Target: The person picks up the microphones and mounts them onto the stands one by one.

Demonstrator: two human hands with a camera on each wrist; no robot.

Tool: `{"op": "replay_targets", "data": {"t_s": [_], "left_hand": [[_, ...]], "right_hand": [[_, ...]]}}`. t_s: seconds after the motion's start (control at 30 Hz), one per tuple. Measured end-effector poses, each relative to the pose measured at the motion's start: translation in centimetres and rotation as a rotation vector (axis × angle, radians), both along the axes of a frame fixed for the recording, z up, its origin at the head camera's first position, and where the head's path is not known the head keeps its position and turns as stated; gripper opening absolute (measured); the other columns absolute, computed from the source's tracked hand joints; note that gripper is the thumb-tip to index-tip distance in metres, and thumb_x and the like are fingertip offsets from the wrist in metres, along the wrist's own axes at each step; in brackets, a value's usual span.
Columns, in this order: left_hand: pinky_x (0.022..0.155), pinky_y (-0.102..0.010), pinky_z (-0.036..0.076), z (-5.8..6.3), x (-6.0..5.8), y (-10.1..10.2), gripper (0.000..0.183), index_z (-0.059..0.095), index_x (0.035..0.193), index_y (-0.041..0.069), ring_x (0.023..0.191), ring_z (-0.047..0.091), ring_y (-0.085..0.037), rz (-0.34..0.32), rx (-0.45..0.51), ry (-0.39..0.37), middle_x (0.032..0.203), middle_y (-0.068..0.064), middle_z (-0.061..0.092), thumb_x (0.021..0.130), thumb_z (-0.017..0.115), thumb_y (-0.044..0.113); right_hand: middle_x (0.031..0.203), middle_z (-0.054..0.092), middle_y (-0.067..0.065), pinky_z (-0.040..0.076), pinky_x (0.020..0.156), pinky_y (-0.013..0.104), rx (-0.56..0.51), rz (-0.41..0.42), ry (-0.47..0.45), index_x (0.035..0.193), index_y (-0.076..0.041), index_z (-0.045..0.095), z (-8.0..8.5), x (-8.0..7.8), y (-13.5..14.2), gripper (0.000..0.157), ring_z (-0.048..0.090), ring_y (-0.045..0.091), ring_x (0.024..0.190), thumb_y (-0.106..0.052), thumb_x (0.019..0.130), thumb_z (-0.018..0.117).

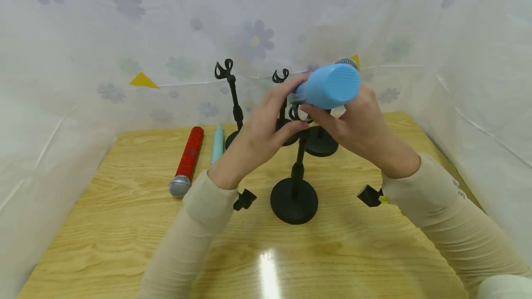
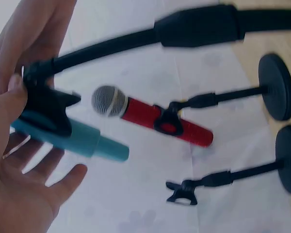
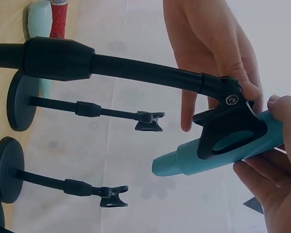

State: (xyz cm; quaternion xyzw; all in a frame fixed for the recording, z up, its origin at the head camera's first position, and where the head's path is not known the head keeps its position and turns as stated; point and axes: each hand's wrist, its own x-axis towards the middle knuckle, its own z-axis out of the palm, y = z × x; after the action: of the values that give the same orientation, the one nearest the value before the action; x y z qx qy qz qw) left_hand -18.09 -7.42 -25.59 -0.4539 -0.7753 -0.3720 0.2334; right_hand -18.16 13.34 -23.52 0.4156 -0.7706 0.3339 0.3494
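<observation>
A light blue microphone (image 1: 328,89) lies across the clip (image 3: 237,131) of the front black stand (image 1: 297,170), its wide end towards the head camera. My right hand (image 1: 365,126) grips its thick part between thumb and fingers. Opposite it, my left hand (image 1: 259,128) has its thumb at the clip, while its other fingers reach past the far side, fairly straight and spread. The microphone's narrow tail (image 2: 112,148) pokes out beyond the clip in the left wrist view. Part of its body is hidden by the clip and the right hand.
Behind stand several similar stands, including one at back left (image 1: 233,96); another bears a red microphone (image 2: 145,115). On the wooden table (image 1: 108,225) at left lie a glittery red microphone (image 1: 189,156) and a teal one (image 1: 218,144). A flowered curtain (image 1: 174,22) hangs behind.
</observation>
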Motion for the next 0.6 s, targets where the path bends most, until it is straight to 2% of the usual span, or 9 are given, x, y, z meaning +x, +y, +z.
{"op": "replay_targets", "data": {"t_s": [0.2, 0.33, 0.47, 0.6], "left_hand": [[0.124, -0.032, 0.031, 0.9, -1.2, -1.5, 0.077, 0.030, 0.153, 0.005, 0.147, 0.037, -0.025, -0.007, -0.166, 0.097, 0.157, -0.014, 0.037, 0.090, 0.074, 0.006], [0.123, -0.034, 0.034, 1.0, -1.2, -1.2, 0.079, 0.026, 0.153, 0.006, 0.146, 0.038, -0.027, 0.053, -0.226, 0.110, 0.156, -0.016, 0.037, 0.090, 0.075, 0.005], [0.118, -0.038, 0.042, 0.6, -0.9, -0.4, 0.080, 0.028, 0.152, 0.006, 0.142, 0.045, -0.028, 0.165, -0.234, 0.114, 0.154, -0.015, 0.041, 0.088, 0.076, 0.007], [0.114, -0.039, 0.047, 0.4, -0.8, 0.2, 0.081, 0.031, 0.151, 0.006, 0.138, 0.051, -0.028, 0.224, -0.231, 0.137, 0.152, -0.015, 0.047, 0.085, 0.078, 0.005]], "right_hand": [[0.126, 0.060, 0.024, 0.050, 0.108, 0.036, -0.092, 0.075, -0.086, 0.124, 0.009, 0.059, -0.4, 0.1, -0.4, 0.051, 0.062, 0.032, 0.123, 0.002, 0.079, 0.082], [0.126, 0.057, 0.024, 0.048, 0.110, 0.033, -0.142, 0.112, -0.130, 0.122, 0.010, 0.059, -0.5, 0.1, -0.6, 0.051, 0.059, 0.030, 0.125, 0.009, 0.077, 0.081], [0.124, 0.058, 0.024, 0.050, 0.107, 0.036, -0.089, 0.054, -0.099, 0.125, 0.008, 0.058, -0.5, 0.0, -0.5, 0.052, 0.061, 0.030, 0.120, 0.000, 0.080, 0.083], [0.124, 0.060, 0.027, 0.051, 0.103, 0.047, -0.035, -0.014, -0.057, 0.129, 0.009, 0.056, -0.7, 0.1, -0.4, 0.056, 0.063, 0.037, 0.116, -0.003, 0.081, 0.082]]}}
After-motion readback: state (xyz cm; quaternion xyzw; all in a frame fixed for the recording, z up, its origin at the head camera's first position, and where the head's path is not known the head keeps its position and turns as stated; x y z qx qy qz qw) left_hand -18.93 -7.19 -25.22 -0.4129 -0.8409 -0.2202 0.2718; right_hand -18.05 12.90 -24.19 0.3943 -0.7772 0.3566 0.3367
